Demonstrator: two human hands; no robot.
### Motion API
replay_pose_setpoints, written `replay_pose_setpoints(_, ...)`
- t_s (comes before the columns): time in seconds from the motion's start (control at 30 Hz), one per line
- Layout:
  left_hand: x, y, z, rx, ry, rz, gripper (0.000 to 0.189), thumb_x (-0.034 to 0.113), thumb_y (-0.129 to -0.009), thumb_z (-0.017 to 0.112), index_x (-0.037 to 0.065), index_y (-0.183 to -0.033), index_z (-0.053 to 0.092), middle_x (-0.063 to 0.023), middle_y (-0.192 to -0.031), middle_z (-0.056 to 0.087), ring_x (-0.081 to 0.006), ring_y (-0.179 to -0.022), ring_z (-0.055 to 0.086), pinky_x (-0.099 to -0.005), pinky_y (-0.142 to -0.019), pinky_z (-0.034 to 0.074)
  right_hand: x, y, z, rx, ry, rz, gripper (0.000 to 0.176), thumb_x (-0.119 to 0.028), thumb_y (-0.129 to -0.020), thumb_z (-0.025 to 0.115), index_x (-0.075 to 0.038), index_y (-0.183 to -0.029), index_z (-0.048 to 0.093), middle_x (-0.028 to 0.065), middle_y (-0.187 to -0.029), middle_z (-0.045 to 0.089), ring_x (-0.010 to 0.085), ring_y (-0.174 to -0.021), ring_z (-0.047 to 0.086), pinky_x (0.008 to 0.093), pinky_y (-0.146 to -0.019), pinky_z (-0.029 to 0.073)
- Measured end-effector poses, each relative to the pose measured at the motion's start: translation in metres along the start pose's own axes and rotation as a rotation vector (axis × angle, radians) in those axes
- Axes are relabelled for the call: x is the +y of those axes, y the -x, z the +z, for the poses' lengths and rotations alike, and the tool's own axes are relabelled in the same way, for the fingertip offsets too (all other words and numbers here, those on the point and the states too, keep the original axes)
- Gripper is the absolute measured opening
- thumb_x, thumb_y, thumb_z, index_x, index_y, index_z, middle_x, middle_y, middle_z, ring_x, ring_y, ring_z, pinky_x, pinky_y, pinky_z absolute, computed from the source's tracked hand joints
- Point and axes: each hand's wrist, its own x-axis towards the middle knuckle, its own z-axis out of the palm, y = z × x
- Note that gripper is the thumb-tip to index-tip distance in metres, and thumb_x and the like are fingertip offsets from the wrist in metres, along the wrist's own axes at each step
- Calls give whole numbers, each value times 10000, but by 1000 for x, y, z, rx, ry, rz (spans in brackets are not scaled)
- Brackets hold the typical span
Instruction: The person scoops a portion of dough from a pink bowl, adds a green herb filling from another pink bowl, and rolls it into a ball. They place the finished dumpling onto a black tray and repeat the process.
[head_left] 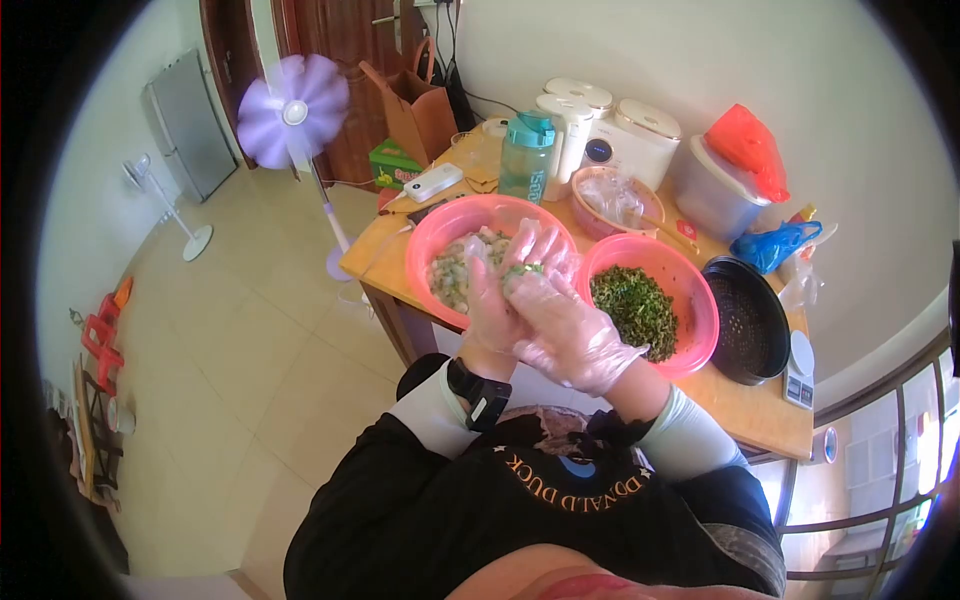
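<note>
Item: black cloth top (560,490), orange lettering curving across the chest, pale sleeves (428,415) at the forearms.

Item: left hand (492,305), in crinkled, transparent film glove, black square-faced watch (487,395) at the wrist; palm cupped, fingers curved about a small lump.

Item: right hand (575,330), gloved alike, laid against the left; from where I stand I cannot tell how tightly its fingers close.

Item: lump (523,270), pale and green, irregular; located between the two hands, in front of the left-hand basin.

Item: left-hand basin (416,262), round, smooth pink plastic, containing moist-looking pale pieces (450,280) flecked with green.

Item: right-hand basin (706,312), same pink plastic, containing finely chopped, coarse-textured dark greens (635,310) banked to one side.

Item: black pan (745,318), round, perforated base, beside the right-hand basin; small scale (798,375) with round plate, near it.

Item: table (740,410), yellowish wood, bearing all the vessels.

Item: bottle (527,155), translucent teal, cylindrical, behind the basins.
</note>
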Motion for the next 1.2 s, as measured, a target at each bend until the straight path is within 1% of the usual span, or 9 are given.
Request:
replay_pose_setpoints(0.13, 7, -4, 16, 101, 207, -77, 934, 786, -964, 215, 93, -1583, 312, -164, -1652, 246, -357, -1513, 251, -526, -1235, 231, -6, -4, -26, 323, -395, 97, 342, -34, -972, 609, 37, -1306, 602, 252, -1292, 633, 359, -1249, 609, 428, -1064, 472)
replay_pose_setpoints(0.2, 5, -4, 10, -52, 453, -150, 941, 823, -921, 329, 99, -1516, 412, -145, -1510, 441, -334, -1362, 449, -528, -1174, 341, 2, -4, -27, 316, -207, 181, 324, -141, -964, 638, -6, -1259, 637, 220, -1309, 623, 391, -1242, 598, 454, -1028, 502)
replay_pose_setpoints(0.43, -13, -4, 35, 272, 74, -109, 929, 826, -913, 364, 123, -1520, 383, -118, -1345, 516, -321, -1280, 499, -521, -1143, 384, 9, -19, -11, 18, 73, 204, 424, -119, -940, 645, -36, -1350, 579, 223, -1314, 614, 380, -1189, 625, 424, -981, 517)
replay_pose_setpoints(0.57, -19, -9, 11, 328, 62, -98, 936, 838, -902, 367, 123, -1504, 411, -125, -1369, 523, -331, -1279, 515, -511, -1140, 383, 17, -31, -11, 195, -82, 84, 438, -115, -966, 623, -30, -1389, 546, 201, -1281, 637, 349, -1157, 650, 421, -975, 509)
replay_pose_setpoints(0.63, -19, -9, 12, 306, -12, -63, 965, 860, -884, 360, 114, -1493, 436, -131, -1394, 540, -338, -1287, 521, -502, -1133, 387, 14, -35, -22, 410, -672, 376, 407, -139, -988, 611, 44, -1348, 566, 185, -1297, 645, 269, -1205, 622, 374, -1020, 478)
replay_pose_setpoints(0.73, -8, -5, 39, 307, 153, -118, 958, 846, -901, 346, 121, -1524, 408, -129, -1413, 530, -309, -1327, 492, -462, -1149, 374, 27, -34, -44, 196, -779, 644, 418, -156, -965, 636, 53, -1324, 585, 122, -1081, 710, 216, -986, 673, 359, -887, 533)
replay_pose_setpoints(0.87, -11, -5, 28, 120, -88, -7, 854, 748, -987, 300, 110, -1554, 344, -171, -1496, 436, -299, -1369, 447, -467, -1169, 342, 23, -30, -39, -104, -172, 628, 463, -220, -909, 711, 29, -1287, 615, 106, -956, 705, 197, -866, 666, 345, -787, 542)
replay_pose_setpoints(1.13, 1, -14, -6, 107, -496, 34, 588, 459, -1053, 515, 63, -1486, 470, -88, -1470, 525, -203, -1295, 542, -369, -1054, 470, 46, -18, -19, 221, -839, 772, 333, -91, -871, 752, 48, -1147, 627, 111, -958, 689, 174, -861, 668, 309, -775, 548)
replay_pose_setpoints(1.2, 15, -13, 13, 113, -818, -292, 427, 293, -1022, 637, 0, -1332, 619, -52, -1218, 682, -101, -1061, 656, -245, -839, 528, 46, -18, -26, 287, -899, 776, 285, -52, -879, 735, 47, -1123, 625, 105, -971, 687, 172, -869, 668, 309, -786, 553)
